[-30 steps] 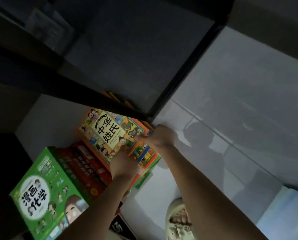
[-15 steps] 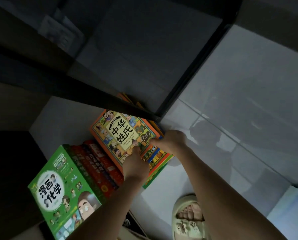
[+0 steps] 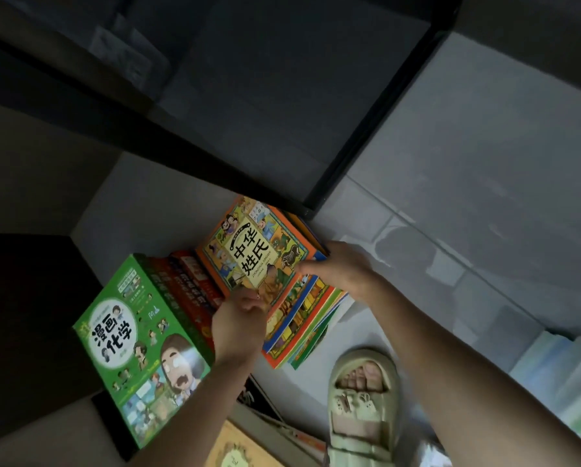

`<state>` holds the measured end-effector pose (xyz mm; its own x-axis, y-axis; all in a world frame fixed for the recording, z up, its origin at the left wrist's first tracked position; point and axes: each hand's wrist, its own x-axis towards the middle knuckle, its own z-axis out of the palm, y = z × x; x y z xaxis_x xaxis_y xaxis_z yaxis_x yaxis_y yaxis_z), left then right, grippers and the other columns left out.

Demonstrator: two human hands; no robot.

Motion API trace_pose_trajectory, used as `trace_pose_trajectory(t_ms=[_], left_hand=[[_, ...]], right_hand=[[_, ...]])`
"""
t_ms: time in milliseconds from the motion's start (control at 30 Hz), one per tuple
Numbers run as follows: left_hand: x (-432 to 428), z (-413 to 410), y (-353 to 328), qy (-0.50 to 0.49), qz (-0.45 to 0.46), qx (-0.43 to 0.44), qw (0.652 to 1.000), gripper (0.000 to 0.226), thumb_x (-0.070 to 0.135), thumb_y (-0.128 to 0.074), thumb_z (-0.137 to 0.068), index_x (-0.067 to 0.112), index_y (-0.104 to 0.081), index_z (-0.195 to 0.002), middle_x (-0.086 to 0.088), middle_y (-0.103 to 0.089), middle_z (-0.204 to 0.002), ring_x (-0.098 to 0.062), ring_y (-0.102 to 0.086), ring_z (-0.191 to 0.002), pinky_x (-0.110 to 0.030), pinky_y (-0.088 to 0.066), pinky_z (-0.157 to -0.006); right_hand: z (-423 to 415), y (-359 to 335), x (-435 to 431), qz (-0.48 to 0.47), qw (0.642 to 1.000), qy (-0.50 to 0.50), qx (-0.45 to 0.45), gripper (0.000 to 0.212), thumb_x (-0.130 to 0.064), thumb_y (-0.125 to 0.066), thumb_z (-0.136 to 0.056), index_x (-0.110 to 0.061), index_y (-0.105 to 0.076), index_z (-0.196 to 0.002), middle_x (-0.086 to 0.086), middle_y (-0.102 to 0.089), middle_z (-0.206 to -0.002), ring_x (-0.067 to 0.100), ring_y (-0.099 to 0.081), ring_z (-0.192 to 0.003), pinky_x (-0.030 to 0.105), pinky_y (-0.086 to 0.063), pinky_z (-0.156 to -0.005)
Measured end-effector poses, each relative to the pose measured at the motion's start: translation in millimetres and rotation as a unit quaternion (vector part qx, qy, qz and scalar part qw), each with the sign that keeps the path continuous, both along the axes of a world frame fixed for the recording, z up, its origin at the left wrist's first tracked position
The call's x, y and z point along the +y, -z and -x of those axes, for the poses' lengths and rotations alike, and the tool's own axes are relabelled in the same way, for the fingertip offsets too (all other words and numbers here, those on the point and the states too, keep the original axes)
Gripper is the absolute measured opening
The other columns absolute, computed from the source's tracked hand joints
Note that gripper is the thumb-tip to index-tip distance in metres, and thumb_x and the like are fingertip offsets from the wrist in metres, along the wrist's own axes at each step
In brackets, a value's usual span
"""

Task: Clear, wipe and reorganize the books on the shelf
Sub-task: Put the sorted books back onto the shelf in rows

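The fingers of the left hand (image 3: 238, 326) curl over the near left edge of a stack of picture books (image 3: 302, 318), knuckles up, with the fingertips tucked against the top cover. The right hand (image 3: 344, 269) clamps the opposite edge: its thumb lies flat on the cover and its other fingers wrap down the side, where they are hidden. Both forearms reach in from the bottom of the view.

The top book (image 3: 252, 254) has an orange border, cartoon panels and the title 中华姓氏 on a pale panel. Below it the thinner books fan out slightly, showing orange, green and blue edges. The stack sits tilted just in front of the bottom front corner of the dark shelf (image 3: 366, 129), over the pale floor (image 3: 484, 203); I cannot tell whether it rests on the floor or is lifted.

Touching the stack's left side is a row of red books (image 3: 188, 291), and beside those a green boxed set (image 3: 137, 342) titled 漫画化学, face up.

Near the stack's near corner, a foot in a pale green sandal (image 3: 363, 399) stands on the tiles. A tan book (image 3: 235, 449) lies at the bottom edge, and pale books (image 3: 565, 372) are piled at the right edge.
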<state>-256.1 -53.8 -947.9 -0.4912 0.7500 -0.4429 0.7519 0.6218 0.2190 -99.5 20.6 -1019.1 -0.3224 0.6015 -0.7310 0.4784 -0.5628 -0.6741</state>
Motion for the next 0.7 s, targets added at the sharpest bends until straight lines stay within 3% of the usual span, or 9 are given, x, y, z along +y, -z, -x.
trace_pose_trajectory(t_ms=[100, 167, 233, 300, 367, 433, 467, 567, 700], left_hand=[[-42, -4, -7, -0.116, 0.074, -0.039, 0.99, 0.025, 0.005, -0.052, -0.087, 0.011, -0.052, -0.062, -0.004, -0.058, -0.059, -0.027, -0.059, -0.062, -0.025, -0.044, -0.054], [-62, -16, -16, -0.261, 0.148, -0.133, 0.944, 0.032, 0.027, -0.058, -0.093, 0.012, -0.054, -0.066, -0.006, -0.056, -0.058, -0.024, -0.055, -0.053, -0.03, -0.047, -0.055], [-79, -28, -24, -0.41, 0.201, -0.212, 0.864, 0.051, 0.056, -0.054, -0.089, 0.007, -0.052, -0.072, -0.01, -0.052, -0.061, -0.021, -0.049, -0.054, -0.03, -0.044, -0.056], [-97, -30, -27, -0.505, 0.234, -0.293, 0.778, 0.079, 0.073, -0.049, -0.078, -0.005, -0.058, -0.086, -0.017, -0.059, -0.079, -0.026, -0.055, -0.076, -0.039, -0.044, -0.083], [-113, -37, -34, -0.564, 0.218, -0.414, 0.681, 0.1, 0.081, -0.054, -0.063, -0.008, -0.064, -0.107, -0.025, -0.064, -0.11, -0.033, -0.058, -0.105, -0.043, -0.034, -0.107], [-118, -47, -42, -0.605, 0.188, -0.503, 0.587, 0.099, 0.08, -0.048, -0.067, -0.004, -0.065, -0.118, -0.03, -0.055, -0.129, -0.045, -0.054, -0.117, -0.049, -0.032, -0.11], [-118, -51, -44, -0.61, 0.169, -0.53, 0.564, 0.097, 0.079, -0.042, -0.072, -0.004, -0.067, -0.114, -0.031, -0.055, -0.128, -0.048, -0.057, -0.113, -0.051, -0.033, -0.107], [-111, -61, -44, -0.575, 0.131, -0.545, 0.596, 0.089, 0.078, -0.039, -0.077, 0.001, -0.071, -0.109, -0.028, -0.061, -0.122, -0.043, -0.062, -0.106, -0.05, -0.036, -0.106], [-98, -78, -45, -0.518, 0.18, -0.452, 0.703, 0.046, 0.043, -0.072, -0.075, 0.005, -0.066, -0.099, -0.02, -0.073, -0.092, -0.032, -0.071, -0.073, -0.042, -0.056, -0.074]], right_hand=[[-15, -24, -5, 0.026, 0.999, -0.021, -0.03, 0.037, -0.048, -0.074, -0.072, -0.016, -0.066, -0.089, 0.002, -0.07, -0.085, 0.013, -0.065, -0.072, 0.026, -0.052, -0.066], [-25, -38, -10, 0.041, 0.997, -0.023, -0.059, 0.037, -0.045, -0.076, -0.072, -0.013, -0.059, -0.081, 0.002, -0.062, -0.078, 0.013, -0.057, -0.067, 0.024, -0.042, -0.055], [-35, -50, -18, 0.071, 0.995, -0.014, -0.073, 0.035, -0.04, -0.076, -0.074, -0.018, -0.049, -0.072, -0.002, -0.052, -0.068, 0.011, -0.05, -0.059, 0.023, -0.036, -0.05], [-47, -62, -28, 0.119, 0.99, 0.012, -0.074, 0.03, -0.035, -0.074, -0.077, -0.016, -0.051, -0.073, 0.0, -0.055, -0.071, 0.013, -0.053, -0.061, 0.023, -0.041, -0.053], [-62, -74, -39, 0.177, 0.981, 0.049, -0.067, 0.027, -0.03, -0.073, -0.079, -0.009, -0.057, -0.085, 0.006, -0.062, -0.087, 0.017, -0.058, -0.074, 0.026, -0.044, -0.062], [-77, -84, -51, 0.211, 0.973, 0.077, -0.053, 0.022, -0.025, -0.071, -0.082, -0.009, -0.057, -0.089, 0.006, -0.062, -0.088, 0.016, -0.057, -0.074, 0.025, -0.042, -0.059], [-85, -87, -56, 0.219, 0.971, 0.086, -0.049, 0.02, -0.024, -0.07, -0.084, -0.009, -0.057, -0.086, 0.005, -0.062, -0.084, 0.016, -0.056, -0.072, 0.023, -0.041, -0.056], [-104, -95, -73, 0.224, 0.967, 0.104, -0.063, 0.019, -0.023, -0.071, -0.083, -0.009, -0.059, -0.08, 0.007, -0.065, -0.081, 0.02, -0.062, -0.071, 0.024, -0.046, -0.058], [-127, -105, -87, 0.232, 0.962, 0.123, -0.069, 0.018, -0.024, -0.07, -0.084, -0.007, -0.063, -0.085, 0.011, -0.071, -0.082, 0.024, -0.068, -0.071, 0.034, -0.056, -0.07]])
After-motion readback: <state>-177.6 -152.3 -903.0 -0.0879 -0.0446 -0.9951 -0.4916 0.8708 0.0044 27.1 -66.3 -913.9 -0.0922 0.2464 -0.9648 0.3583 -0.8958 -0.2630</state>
